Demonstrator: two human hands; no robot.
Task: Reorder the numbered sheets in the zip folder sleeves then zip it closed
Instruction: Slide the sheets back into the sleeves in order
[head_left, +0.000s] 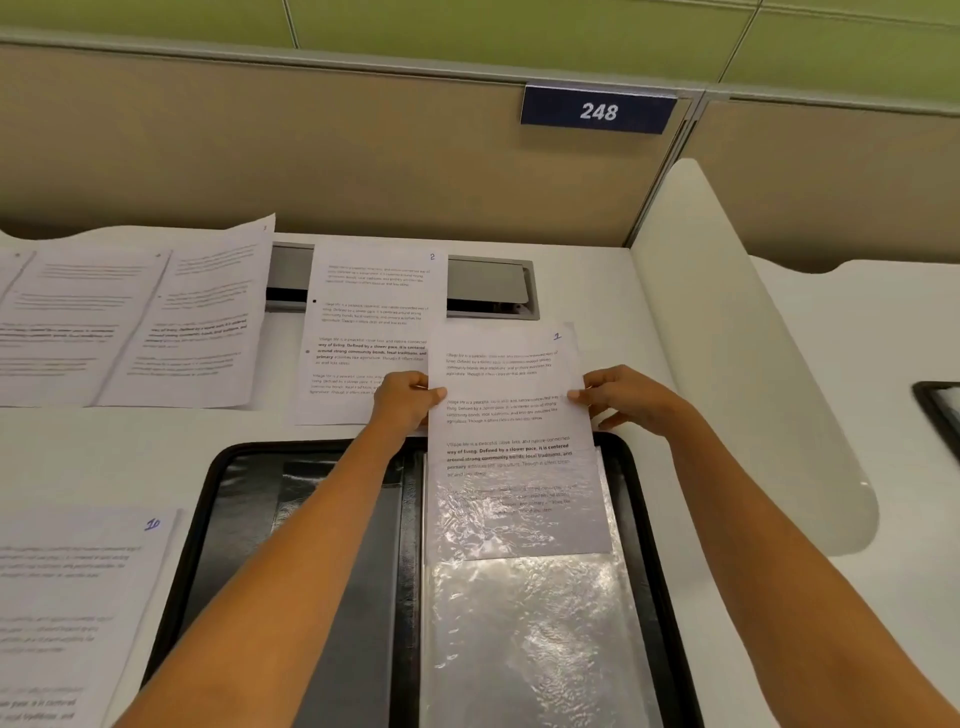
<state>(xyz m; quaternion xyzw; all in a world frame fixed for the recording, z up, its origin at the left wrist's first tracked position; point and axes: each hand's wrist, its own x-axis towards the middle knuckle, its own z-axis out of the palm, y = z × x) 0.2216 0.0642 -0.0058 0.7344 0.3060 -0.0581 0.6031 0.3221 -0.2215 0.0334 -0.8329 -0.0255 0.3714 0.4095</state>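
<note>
So both hands are on sheet 1 (511, 395) right now. The left hand (408, 400) pinches its left edge, thumb on top of the paper, and the right hand (626, 400) pinches the right edge at about the same height, thumb on the page and the other fingers spread behind it. Below the grip the sheet's lower part is already inside the clear sleeve (530, 613), you can see the print going hazy under the shiny plastic. Above the grip the top half sticks out past the folder's far edge, with the handwritten "1" in the upper right corner.

The folder (208, 519) lies open flat on the desk (779, 623), black zip rim all round, sleeve on the right side and a dark inner panel on the left, under the left forearm.

Just behind the left hand, sheet 2 (371, 322) lies flat on the desk, partly covering a grey cable hatch (491, 286), and sheet 1's left edge overlaps it a bit. Further left of the grip there's a fanned row of more sheets (130, 322). Sheet 10 (72, 613) sits near-left, beside the folder.

A "248" plate (598, 110) hangs on the partition up behind everything.
</note>
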